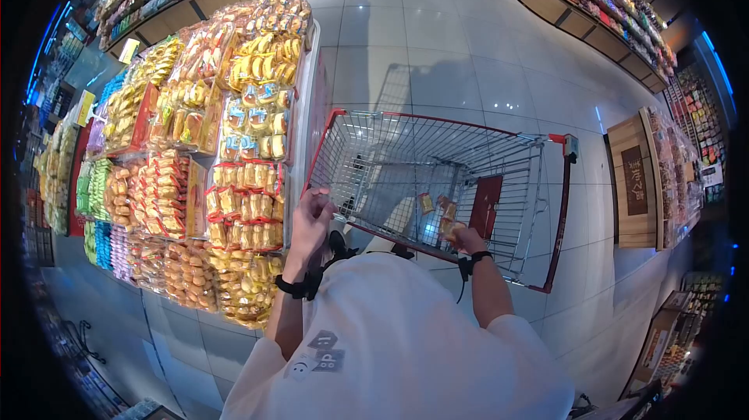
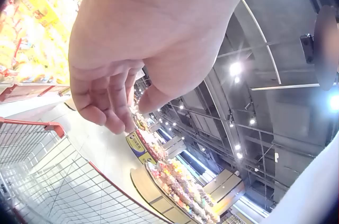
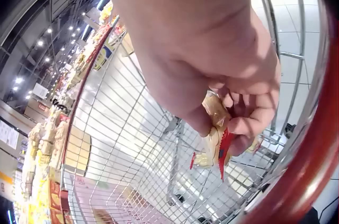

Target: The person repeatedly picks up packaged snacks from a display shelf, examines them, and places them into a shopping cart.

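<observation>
A wire shopping cart (image 1: 390, 120) with red trim stands in front of the person. The right hand (image 1: 470, 242) is low inside its basket, and in the right wrist view its thumb and fingers pinch a packaged snack (image 3: 220, 134) with a red edge. Small packages (image 1: 426, 202) lie in the cart beside that hand. The left hand (image 1: 312, 221) is raised near the cart's left corner, by the display. In the left wrist view its fingers hang loosely bent and hold nothing.
A display (image 1: 234, 131) piled with bagged bread and snacks adjoins the cart's left side. Curved shelves (image 1: 577, 22) stand at the upper right, and a wooden stand (image 1: 644, 178) with goods is right of the cart. Tiled floor (image 1: 437, 30) lies beyond.
</observation>
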A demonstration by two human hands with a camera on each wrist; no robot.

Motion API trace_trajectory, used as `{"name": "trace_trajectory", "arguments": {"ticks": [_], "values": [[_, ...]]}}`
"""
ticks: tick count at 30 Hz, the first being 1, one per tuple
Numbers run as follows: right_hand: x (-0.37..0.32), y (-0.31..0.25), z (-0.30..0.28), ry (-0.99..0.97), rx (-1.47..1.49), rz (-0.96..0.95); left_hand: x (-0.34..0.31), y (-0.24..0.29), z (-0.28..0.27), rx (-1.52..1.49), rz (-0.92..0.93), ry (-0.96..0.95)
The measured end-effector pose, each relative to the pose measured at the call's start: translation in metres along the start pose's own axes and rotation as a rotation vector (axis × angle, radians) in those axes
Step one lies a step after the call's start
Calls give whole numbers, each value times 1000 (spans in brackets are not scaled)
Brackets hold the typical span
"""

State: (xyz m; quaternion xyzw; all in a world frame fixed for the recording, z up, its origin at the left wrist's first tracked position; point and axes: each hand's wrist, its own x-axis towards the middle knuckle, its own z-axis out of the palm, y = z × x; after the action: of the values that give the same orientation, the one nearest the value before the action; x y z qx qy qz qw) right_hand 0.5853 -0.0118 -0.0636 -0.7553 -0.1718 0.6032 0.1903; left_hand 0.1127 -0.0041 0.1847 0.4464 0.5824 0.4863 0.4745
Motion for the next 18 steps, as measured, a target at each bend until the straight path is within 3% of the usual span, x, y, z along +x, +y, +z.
{"name": "trace_trajectory", "arguments": {"ticks": [1,3,8,10,11,13,14,18], "values": [[-5,0,-8,-3,2,4,-2,2,-2,4,-3,-1],[-11,1,-18,16,-299,118,-8,6,-7,48,-14,-1],[-6,-4,-36,-25,-300,199,-15,-2,-16,34,-22,25],[36,19,-60,-106,-888,-727,-16,-2,-19,55,-19,28],[68,33,-66,-110,-888,-728,-17,-1,-20,67,-26,23],[122,56,-72,148,-480,-711,-20,3,-21,79,-33,18],[-1,-28,-30,200,84,-71,-21,6,-21,85,-40,25],[-24,-38,-15,173,-69,-66,-24,5,-27,18,-32,61]]}}
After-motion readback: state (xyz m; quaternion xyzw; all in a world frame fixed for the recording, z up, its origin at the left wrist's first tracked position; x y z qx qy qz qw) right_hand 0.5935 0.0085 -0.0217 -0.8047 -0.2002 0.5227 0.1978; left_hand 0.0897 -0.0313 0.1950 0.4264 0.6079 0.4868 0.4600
